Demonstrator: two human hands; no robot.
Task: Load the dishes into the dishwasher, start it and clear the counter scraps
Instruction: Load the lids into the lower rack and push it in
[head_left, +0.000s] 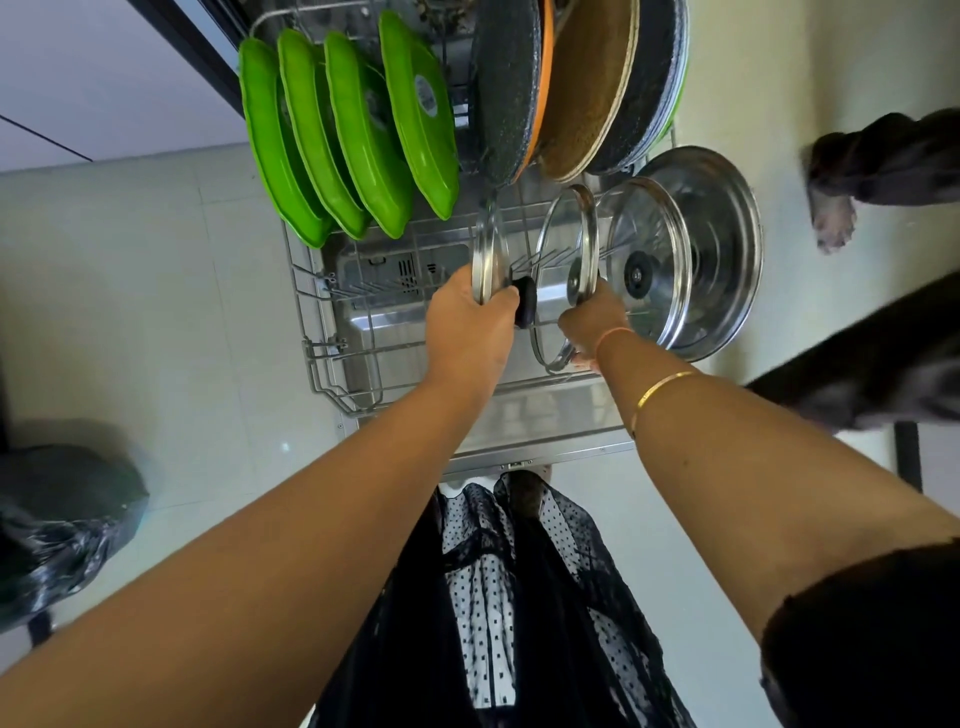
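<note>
Where the wire rack (318, 364) sticks out over the floor, its near left corner has open room among bare prongs. The left hand (470, 325) curls its fingers round the rim of a glass lid (488, 249) standing on edge mid-rack. The right hand (592, 322) grips a second glass lid (563, 249) just beside it. Farther right lean a third glass lid (649, 244) and a shiny steel lid (727, 249). Smooth green plates (363, 130) stand in a row at the back left, and dark round pans (509, 93) at the back right.
</note>
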